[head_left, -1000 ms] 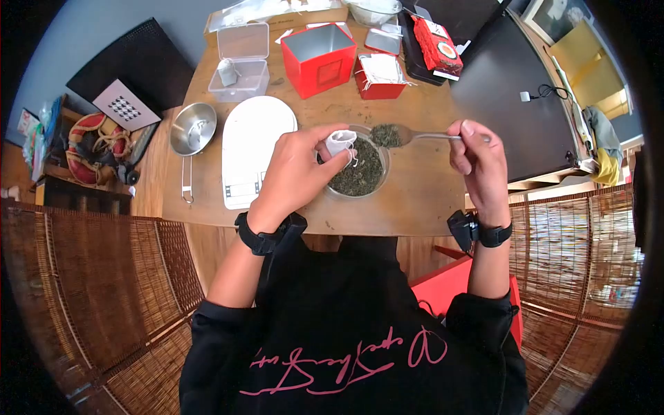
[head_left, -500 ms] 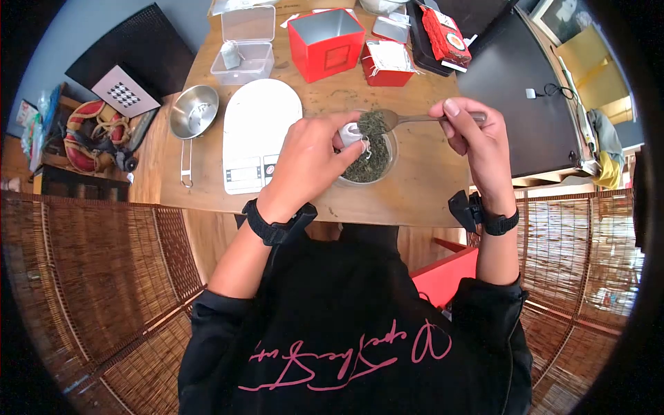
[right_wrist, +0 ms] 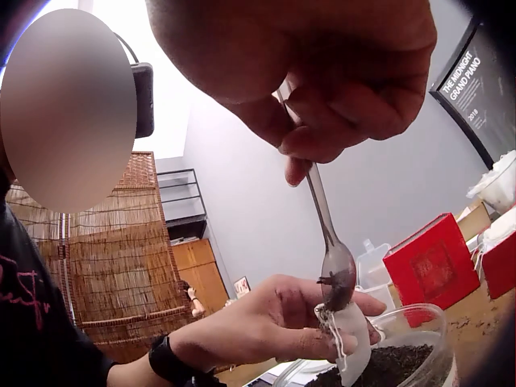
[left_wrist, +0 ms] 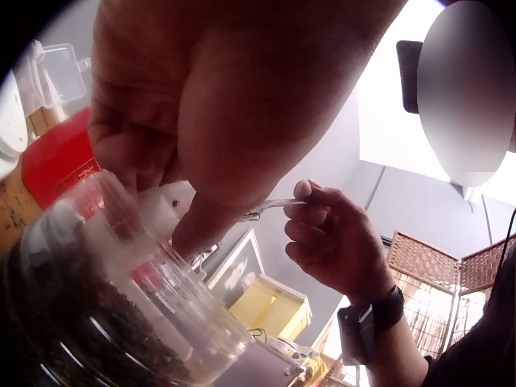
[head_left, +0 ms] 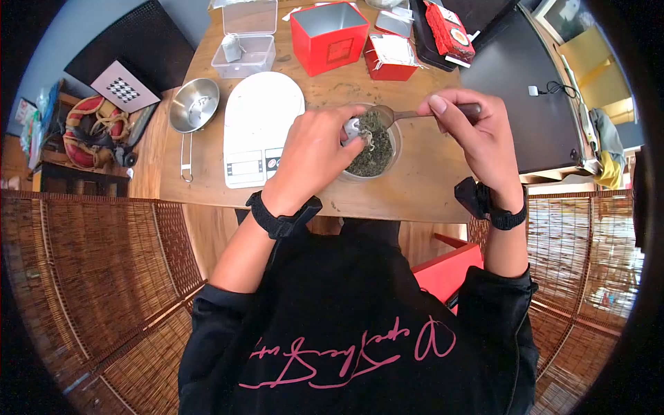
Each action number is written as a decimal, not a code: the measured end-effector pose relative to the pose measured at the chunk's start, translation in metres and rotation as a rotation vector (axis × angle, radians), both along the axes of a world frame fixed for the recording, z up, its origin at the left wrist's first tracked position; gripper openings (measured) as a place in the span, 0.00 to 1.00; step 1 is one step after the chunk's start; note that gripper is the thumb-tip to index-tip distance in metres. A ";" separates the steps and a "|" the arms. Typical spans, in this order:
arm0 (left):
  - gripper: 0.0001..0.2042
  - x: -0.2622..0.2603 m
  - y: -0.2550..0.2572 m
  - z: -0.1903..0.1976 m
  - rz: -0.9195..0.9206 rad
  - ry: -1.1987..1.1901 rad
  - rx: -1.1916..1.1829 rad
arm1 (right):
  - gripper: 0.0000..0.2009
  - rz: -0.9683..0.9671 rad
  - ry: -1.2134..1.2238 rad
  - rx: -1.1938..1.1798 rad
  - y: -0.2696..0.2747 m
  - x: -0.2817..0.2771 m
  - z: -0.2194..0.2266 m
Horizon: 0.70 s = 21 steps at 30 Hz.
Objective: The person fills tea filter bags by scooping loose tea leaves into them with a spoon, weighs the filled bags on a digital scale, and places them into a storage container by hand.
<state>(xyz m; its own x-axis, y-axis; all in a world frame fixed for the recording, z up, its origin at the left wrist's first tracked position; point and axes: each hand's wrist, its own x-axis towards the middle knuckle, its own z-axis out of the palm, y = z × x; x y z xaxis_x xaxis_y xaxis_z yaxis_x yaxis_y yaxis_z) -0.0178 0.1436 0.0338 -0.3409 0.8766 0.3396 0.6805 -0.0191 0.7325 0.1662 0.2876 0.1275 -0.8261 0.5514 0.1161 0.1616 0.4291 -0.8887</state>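
Note:
My left hand (head_left: 311, 149) pinches a small white drawstring pouch (head_left: 352, 129) above a clear round jar of dark dried leaves (head_left: 373, 160). In my right hand (head_left: 477, 131) is the handle of a metal spoon (head_left: 408, 114), held between thumb and fingers. The right wrist view shows the spoon's bowl (right_wrist: 339, 270) tipped down at the pouch (right_wrist: 353, 347), with dark leaf bits on it and at the pouch's mouth. Leaves and a loose string lie beside the pouch's opening. In the left wrist view the jar (left_wrist: 121, 306) stands below the left hand (left_wrist: 218, 105).
A white kitchen scale (head_left: 259, 124) lies left of the jar, with a steel pan (head_left: 194, 104) beyond it. Behind stand a clear box (head_left: 245, 62) with a white pouch, a large red tin (head_left: 330, 43) and a smaller red box (head_left: 391, 68) of white bags. Leaf crumbs dot the table.
The spoon has moved left from beside the jar to the pouch, and its heap of leaves has tipped toward the pouch's mouth. The left hand still pinches the pouch, and the head view has shifted slightly.

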 end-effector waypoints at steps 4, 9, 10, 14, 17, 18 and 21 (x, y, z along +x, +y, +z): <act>0.19 0.001 0.000 0.004 0.002 0.004 0.002 | 0.11 0.035 0.033 0.086 0.001 -0.005 -0.001; 0.21 -0.001 0.002 0.000 -0.001 0.018 -0.004 | 0.10 0.053 0.008 0.063 0.003 -0.007 -0.006; 0.21 -0.001 0.001 0.000 -0.001 0.018 -0.004 | 0.10 0.063 0.015 0.070 0.003 -0.008 -0.007; 0.24 -0.001 -0.002 0.004 0.000 -0.001 -0.006 | 0.10 0.053 0.024 0.053 0.003 -0.008 -0.008; 0.23 -0.003 -0.005 0.008 0.015 -0.044 -0.004 | 0.10 0.048 0.054 0.059 0.002 -0.007 -0.008; 0.21 -0.004 -0.006 0.009 0.026 -0.080 0.007 | 0.10 0.047 0.054 0.059 0.002 -0.007 -0.009; 0.16 -0.007 -0.006 0.006 0.077 -0.170 0.084 | 0.11 0.039 0.002 0.083 0.002 -0.007 -0.013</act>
